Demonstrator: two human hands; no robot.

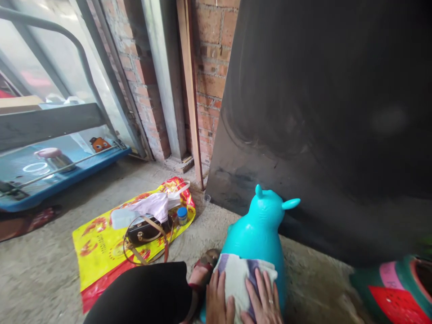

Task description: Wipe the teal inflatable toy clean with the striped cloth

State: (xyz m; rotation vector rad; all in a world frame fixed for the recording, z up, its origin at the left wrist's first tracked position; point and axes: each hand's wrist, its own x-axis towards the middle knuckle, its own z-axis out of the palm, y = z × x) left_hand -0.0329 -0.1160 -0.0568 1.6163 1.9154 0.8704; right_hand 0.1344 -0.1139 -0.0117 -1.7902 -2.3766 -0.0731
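Observation:
A turquoise inflatable animal toy (259,234) with two ears stands on the concrete floor in front of me, its head turned away. Across its back lies a white and purple striped cloth (236,274). My left hand (219,299) rests on the left part of this cloth, fingers stretched out. On its right part my right hand (263,299) lies flat with fingers spread, a ring on one of them. Both hands press against the cloth from above, and neither is closed around anything. The toy's lower rear is hidden by my hands and the frame edge.
Left of my knee, a yellow and red plastic sheet (97,265) bears a black handbag (143,231), pale cloths and a blue-lidded jar (182,216). A blue cart (84,164) stands far left. A dark panel (303,112) leans behind the toy; a green pot (367,285) is right.

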